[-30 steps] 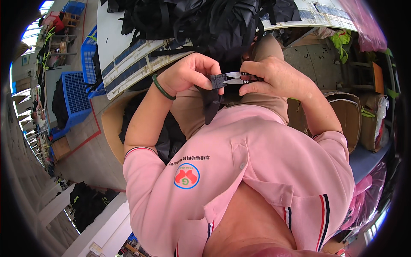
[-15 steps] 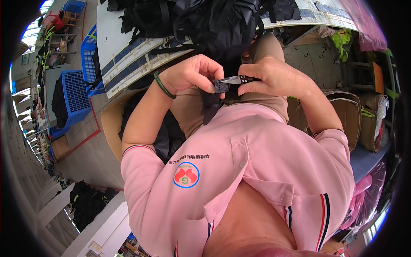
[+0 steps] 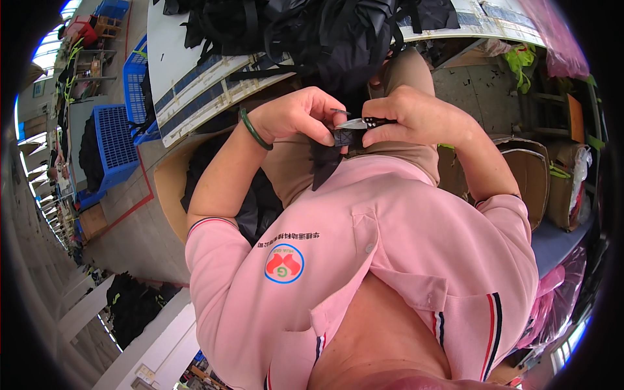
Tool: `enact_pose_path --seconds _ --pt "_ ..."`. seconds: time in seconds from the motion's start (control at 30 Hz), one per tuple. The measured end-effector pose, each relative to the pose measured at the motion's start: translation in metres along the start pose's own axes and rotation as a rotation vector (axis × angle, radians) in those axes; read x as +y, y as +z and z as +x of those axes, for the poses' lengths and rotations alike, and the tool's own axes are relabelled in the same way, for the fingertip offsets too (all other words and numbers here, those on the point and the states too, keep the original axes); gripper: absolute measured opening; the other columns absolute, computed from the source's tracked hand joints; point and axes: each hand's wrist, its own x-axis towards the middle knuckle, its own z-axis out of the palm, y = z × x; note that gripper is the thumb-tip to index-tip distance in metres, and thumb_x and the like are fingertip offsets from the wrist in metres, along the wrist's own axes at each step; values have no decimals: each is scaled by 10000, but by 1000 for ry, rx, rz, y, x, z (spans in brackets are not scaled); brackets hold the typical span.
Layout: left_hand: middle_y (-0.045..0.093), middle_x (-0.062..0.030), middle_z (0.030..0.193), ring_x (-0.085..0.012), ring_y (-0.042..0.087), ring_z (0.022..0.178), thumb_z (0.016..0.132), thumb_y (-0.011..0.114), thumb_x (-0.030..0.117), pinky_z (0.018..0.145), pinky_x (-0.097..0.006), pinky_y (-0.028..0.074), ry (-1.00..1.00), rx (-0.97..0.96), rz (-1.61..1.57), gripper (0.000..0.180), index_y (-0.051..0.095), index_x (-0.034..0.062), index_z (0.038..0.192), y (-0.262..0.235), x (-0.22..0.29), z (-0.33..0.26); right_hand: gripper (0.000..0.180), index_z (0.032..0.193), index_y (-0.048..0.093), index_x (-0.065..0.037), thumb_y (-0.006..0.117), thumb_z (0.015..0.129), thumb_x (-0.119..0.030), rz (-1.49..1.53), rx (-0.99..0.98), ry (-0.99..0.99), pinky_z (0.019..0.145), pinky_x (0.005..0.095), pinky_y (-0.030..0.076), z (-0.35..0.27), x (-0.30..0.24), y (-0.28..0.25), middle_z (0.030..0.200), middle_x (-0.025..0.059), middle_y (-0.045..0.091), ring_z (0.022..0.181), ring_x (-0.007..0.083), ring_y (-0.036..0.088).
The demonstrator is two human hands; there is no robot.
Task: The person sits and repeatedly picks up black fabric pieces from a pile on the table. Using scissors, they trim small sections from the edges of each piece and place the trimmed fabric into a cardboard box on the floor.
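Upper centre of frame: left grip (image 3: 300, 118) pinched black fabric (image 3: 324, 164); right grip (image 3: 415, 117) clasped snips (image 3: 353, 124) beside it. Trimming judged underway; black pile (image 3: 312, 29) on tabletop (image 3: 174, 71), status unclear.

pink collared shirt (image 3: 416, 227) | round chest emblem (image 3: 284, 264) | green bangle (image 3: 250, 130) | tan trousers (image 3: 409, 75)

Pinched left hand (image 3: 298, 117) near right hand (image 3: 411, 117)

- 2 bare hands (image 3: 299, 117) (image 3: 408, 116)
- 1 silver-bladed, dark-handled thread snipper (image 3: 353, 123)
- 1 hand-held black cloth piece (image 3: 325, 166)
- 1 round green bangle (image 3: 251, 133)
- 1 pink cloth shirt (image 3: 338, 260)
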Motion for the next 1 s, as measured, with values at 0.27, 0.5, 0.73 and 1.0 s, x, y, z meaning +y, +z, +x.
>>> enact_pose_path --seconds 0.27,0.5,0.73,1.0 --pt "679 -134 935 -181 644 892 756 575 -34 871 -301 482 470 604 40 192 622 -37 942 12 -19 10 355 787 548 -10 720 801 -320 -85 535 128 485 356 385 -2 4 19 563 121 527 476 286 502" --pt "678 -128 973 -171 642 898 789 571 -45 873 -311 487 662 704 24 204 621 -29 986 24 -17 17 391 810 515 -55 714 776 -390 -435 578 50 499 369 479 9 -6 23 653 51 644 553 282 615" --pt "678 -109 973 -150 634 886 794 607 -47 863 -287 482 646 711 81 190 632 -24 981 23 -21 14 385 775 539 -37 724 778 -374 -183 480 164 510 383 448 6 -13 15 622 94 612 549 306 593" --pt "668 -70 930 -124 622 859 796 617 -64 829 -266 485 660 679 37 188 637 -20 977 24 -22 14 396 771 543 -29 710 789 -387 -92 462 161 519 390 431 5 -12 13 606 122 589 553 323 577"
